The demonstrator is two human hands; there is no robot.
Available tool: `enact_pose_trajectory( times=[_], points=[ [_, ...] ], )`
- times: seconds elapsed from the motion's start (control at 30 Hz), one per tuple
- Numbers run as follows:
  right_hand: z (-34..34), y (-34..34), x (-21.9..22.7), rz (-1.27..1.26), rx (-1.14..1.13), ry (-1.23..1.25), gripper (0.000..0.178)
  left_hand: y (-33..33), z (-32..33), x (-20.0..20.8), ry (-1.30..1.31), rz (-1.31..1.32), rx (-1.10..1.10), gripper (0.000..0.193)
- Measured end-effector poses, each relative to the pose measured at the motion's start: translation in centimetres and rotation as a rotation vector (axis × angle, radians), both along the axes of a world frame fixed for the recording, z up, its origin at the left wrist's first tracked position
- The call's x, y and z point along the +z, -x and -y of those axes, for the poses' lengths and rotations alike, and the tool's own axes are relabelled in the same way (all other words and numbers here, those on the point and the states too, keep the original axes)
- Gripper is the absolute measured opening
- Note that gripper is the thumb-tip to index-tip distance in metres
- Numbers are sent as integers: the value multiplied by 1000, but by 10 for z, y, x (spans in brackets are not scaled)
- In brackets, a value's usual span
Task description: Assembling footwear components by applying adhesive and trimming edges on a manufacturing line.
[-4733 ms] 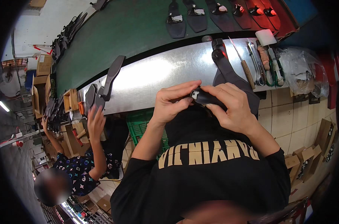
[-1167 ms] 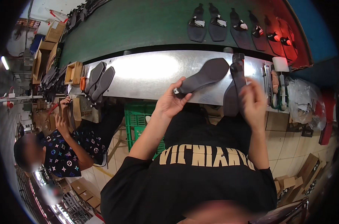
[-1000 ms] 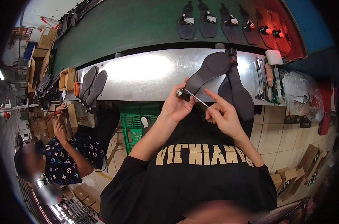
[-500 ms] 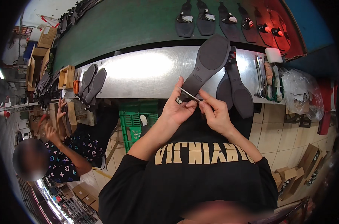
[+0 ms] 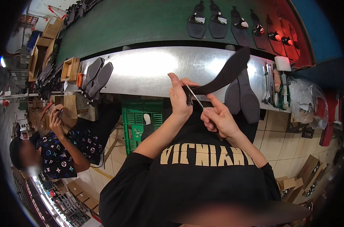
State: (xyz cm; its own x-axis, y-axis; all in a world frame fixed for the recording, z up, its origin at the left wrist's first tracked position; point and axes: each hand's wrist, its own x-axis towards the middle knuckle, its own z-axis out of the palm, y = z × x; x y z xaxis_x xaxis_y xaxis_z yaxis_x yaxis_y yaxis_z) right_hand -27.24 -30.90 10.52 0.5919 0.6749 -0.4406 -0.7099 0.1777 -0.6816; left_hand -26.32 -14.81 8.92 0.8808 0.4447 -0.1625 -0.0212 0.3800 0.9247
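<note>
A dark sandal (image 5: 230, 72) is tilted up above the bench edge, its sole now seen nearly side-on. My left hand (image 5: 179, 99) grips its heel end, thumb raised, with fingers behind it. A slim metal rod-like tool (image 5: 195, 97) is pinched in my right hand (image 5: 220, 118); its tip meets the sandal's heel end near my left fingers. What the tip does there is too small to tell. Just right of my hands, two dark sandals (image 5: 250, 99) lie sole up, overhanging the metal bench (image 5: 141, 72).
Beyond the bench, a green belt (image 5: 141, 28) carries several sandals. Wrenches (image 5: 269, 85), a white-headed mallet (image 5: 282, 64) and a plastic bag (image 5: 310, 98) are at right. More soles (image 5: 100, 79) and a wooden box (image 5: 70, 69) sit left, near a seated co-worker (image 5: 62, 151). A green crate (image 5: 136, 125) stands below.
The sandal has turned from showing its full sole to nearly edge-on, its toe swinging right. My right hand has shifted slightly lower and right. The co-worker's hands have moved.
</note>
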Motion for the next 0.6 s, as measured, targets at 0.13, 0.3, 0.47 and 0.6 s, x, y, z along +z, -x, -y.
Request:
enact_pose_trajectory(
  times=[0.13, 0.3, 0.47, 0.6],
  points=[
    [2, -9, 9, -151, -21, -213, 43, -1, -6, 5, -7, 44, -54, 82],
    [10, -14, 16, 160, -15, -8, 36, 1, -15, 6, 45, 81, -46, 88],
    [-6, -2, -2, 1252, -254, 528, 12, 2, -12, 14, 129, 33, -64, 91],
    [-12, 4, 5, 1284, -208, 441, 7, 1, -10, 20, -1, 95, -60, 87]
  ],
)
